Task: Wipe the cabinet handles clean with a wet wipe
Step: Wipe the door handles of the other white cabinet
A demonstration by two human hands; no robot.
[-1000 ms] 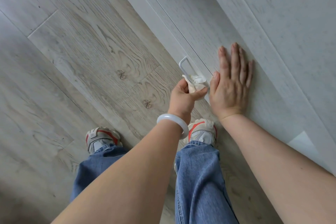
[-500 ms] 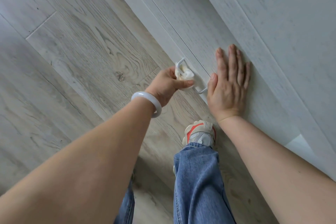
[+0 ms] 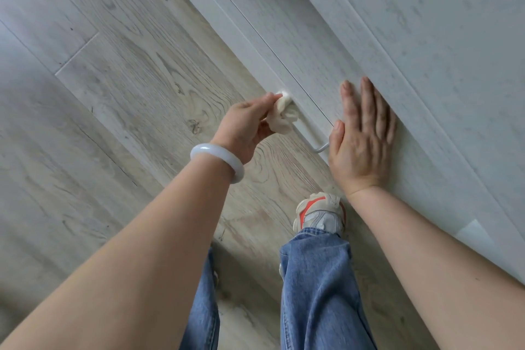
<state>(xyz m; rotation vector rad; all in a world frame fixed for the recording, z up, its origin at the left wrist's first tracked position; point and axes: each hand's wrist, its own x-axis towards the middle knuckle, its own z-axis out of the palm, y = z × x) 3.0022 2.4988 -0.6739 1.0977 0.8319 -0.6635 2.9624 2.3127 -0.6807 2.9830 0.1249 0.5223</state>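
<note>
A white bar handle is fixed low on a pale grey cabinet door. My left hand grips a crumpled wet wipe and presses it around the far end of the handle, hiding that end. The near end of the bar shows bare beside my right thumb. My right hand lies flat on the door, fingers spread, just right of the handle. A white bangle sits on my left wrist.
Pale wood-plank floor fills the left side. The cabinet front runs diagonally across the upper right. My right shoe stands near the cabinet base below the handle, and my blue jeans fill the bottom centre.
My left hand has slid the wipe along the handle from its near end to its far end. My right hand has stayed flat on the door.
</note>
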